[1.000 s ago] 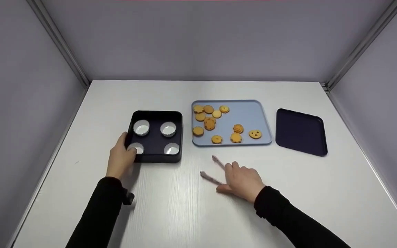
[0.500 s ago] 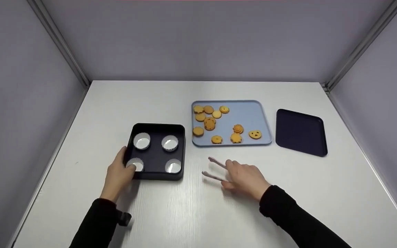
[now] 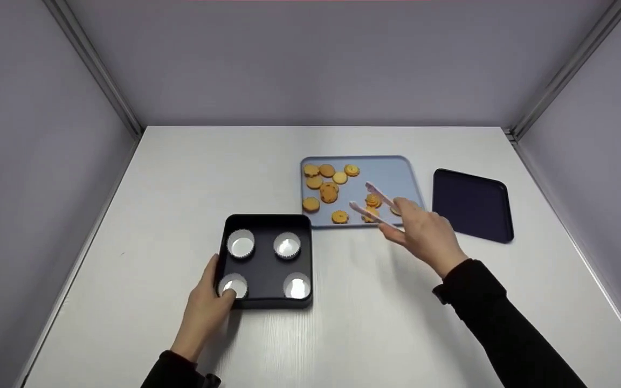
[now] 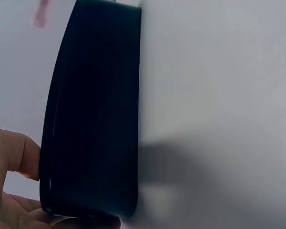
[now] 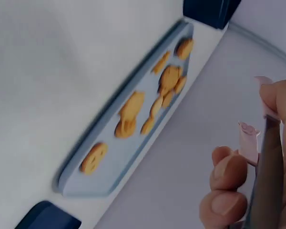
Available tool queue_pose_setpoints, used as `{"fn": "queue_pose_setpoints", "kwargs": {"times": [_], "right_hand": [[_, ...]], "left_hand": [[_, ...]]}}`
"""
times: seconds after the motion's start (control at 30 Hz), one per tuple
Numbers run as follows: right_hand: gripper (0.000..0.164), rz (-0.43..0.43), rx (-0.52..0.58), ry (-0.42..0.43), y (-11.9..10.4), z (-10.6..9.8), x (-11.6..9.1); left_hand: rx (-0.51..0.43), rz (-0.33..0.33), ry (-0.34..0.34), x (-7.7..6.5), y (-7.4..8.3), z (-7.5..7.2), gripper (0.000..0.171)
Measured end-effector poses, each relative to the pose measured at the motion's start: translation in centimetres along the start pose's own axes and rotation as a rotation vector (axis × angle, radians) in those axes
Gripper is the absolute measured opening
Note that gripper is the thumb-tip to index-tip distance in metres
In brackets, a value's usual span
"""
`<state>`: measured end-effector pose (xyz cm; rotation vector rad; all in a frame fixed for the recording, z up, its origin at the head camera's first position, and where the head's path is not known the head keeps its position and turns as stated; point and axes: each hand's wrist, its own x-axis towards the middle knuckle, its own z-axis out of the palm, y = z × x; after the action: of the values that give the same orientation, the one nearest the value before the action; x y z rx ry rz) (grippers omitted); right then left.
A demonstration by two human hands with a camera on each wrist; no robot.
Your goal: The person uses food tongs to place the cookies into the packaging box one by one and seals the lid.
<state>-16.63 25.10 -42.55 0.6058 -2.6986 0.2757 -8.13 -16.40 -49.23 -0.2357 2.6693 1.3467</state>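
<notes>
My left hand (image 3: 206,307) grips the near left corner of a dark, square box (image 3: 264,269), thumb over the rim and fingers along the outer side. Inside the box stand white fluted paper cups, among them a back-left cup (image 3: 241,244) and a front-right cup (image 3: 297,286). With my right hand (image 3: 426,233) I hold pink tongs (image 3: 371,211), their arms spread apart. In the head view the tong tips overlap the blue tray (image 3: 391,171), on either side of a swirl cookie (image 3: 373,200). A flower-shaped cookie (image 3: 368,214) and a face cookie (image 5: 93,158) are close by.
Several more cookies, such as a round one (image 3: 329,193), lie toward the left of the blue tray. A dark flat lid-like tray (image 3: 472,207) lies to the right. Grey panels (image 3: 310,64) wall in the white table (image 3: 219,167).
The left hand has pulled the box nearer and to the right. The right hand has carried the tongs from the near table up and right over the blue tray.
</notes>
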Motion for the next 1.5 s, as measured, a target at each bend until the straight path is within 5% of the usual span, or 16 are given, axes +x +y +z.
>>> {"fn": "queue_pose_setpoints", "kwargs": {"times": [0.27, 0.5, 1.03, 1.5], "right_hand": [[0.05, 0.231, -0.005, -0.241, 5.0, -1.5, 0.2], [0.05, 0.292, -0.032, -0.386, 7.3, -1.0, -0.7], [0.051, 0.297, -0.044, -0.435, 8.2, 1.1, -0.4], [0.053, 0.306, -0.039, -0.446, 8.4, 2.3, -0.2]], "left_hand": [[-0.038, 0.089, -0.02, -2.3, 1.1, 3.2, 0.086], [-0.057, 0.138, -0.086, -3.2, 2.3, 5.1, 0.087], [-0.097, 0.211, -0.169, -3.8, 3.9, 7.6, 0.081], [-0.025, 0.263, -0.101, -1.8, 4.5, 7.9, 0.054]]}}
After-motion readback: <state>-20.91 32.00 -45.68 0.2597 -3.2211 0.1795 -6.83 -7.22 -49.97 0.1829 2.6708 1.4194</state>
